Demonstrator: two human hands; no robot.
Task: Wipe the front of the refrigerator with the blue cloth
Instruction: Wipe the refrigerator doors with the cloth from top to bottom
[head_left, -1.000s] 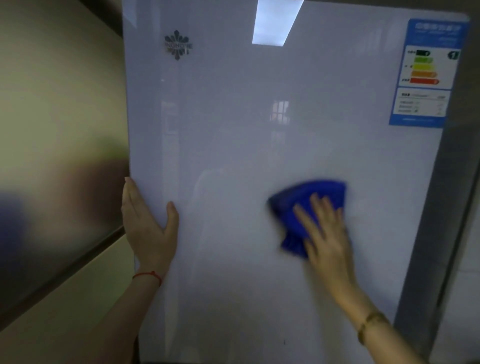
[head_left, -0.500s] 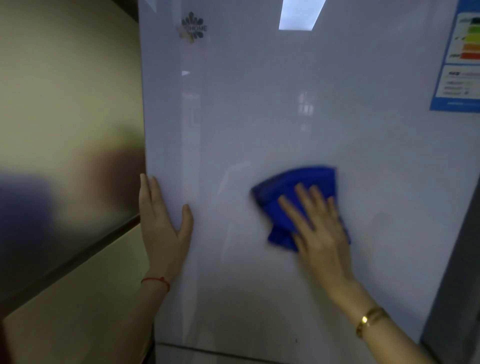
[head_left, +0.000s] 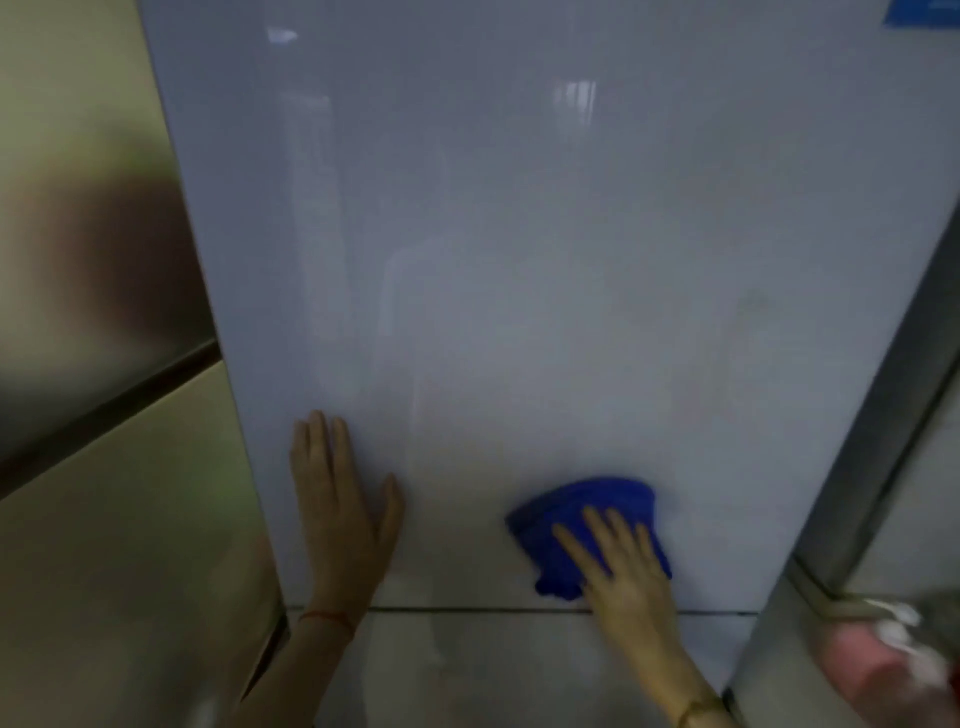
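The refrigerator's glossy white upper door (head_left: 519, 260) fills most of the view. A dark seam (head_left: 467, 609) near the bottom separates it from the lower door. My right hand (head_left: 618, 566) lies flat on the crumpled blue cloth (head_left: 587, 512) and presses it against the door just above the seam. My left hand (head_left: 337, 514) rests flat on the door near its left edge, fingers together and pointing up, holding nothing. A red string circles my left wrist, and a gold bracelet is on my right wrist.
A beige appliance or cabinet (head_left: 104, 467) with a dark horizontal gap stands to the left. A grey side panel (head_left: 883, 415) runs down the right. A blurred pink and white object (head_left: 883, 660) sits at the lower right. A blue label corner (head_left: 924, 13) shows top right.
My right hand has slid the blue cloth down the door to just above the seam. The view has tilted down, so the logo and most of the label have left the frame.
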